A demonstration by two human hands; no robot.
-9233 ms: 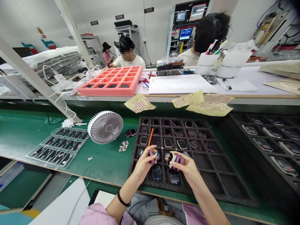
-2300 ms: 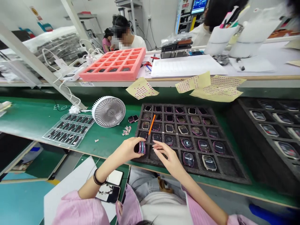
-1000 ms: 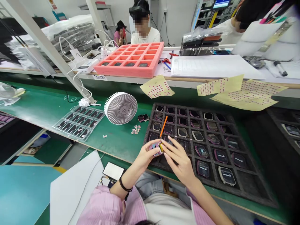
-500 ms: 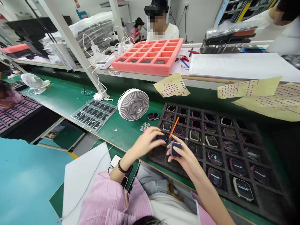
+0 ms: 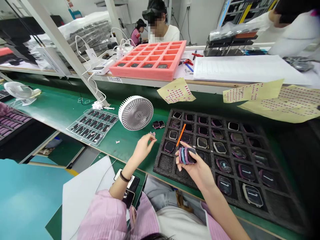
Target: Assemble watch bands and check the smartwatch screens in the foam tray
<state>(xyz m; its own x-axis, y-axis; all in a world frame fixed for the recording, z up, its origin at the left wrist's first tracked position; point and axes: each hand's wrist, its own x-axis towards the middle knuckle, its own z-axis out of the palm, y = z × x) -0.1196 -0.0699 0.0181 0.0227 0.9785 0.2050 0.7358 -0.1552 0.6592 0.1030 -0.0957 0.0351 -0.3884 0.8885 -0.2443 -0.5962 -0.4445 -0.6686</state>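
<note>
The right hand grips a stack of watch cases above the black foam tray. The left hand is half open and empty, near the paper scraps.

R hand grips watch cases, L hand open nr foam tray.

Loose pink ribbed sleeves — ending well short of the wrists
Black wristband on the left wrist — plain white top and pale grey denim jeans beneath
</note>
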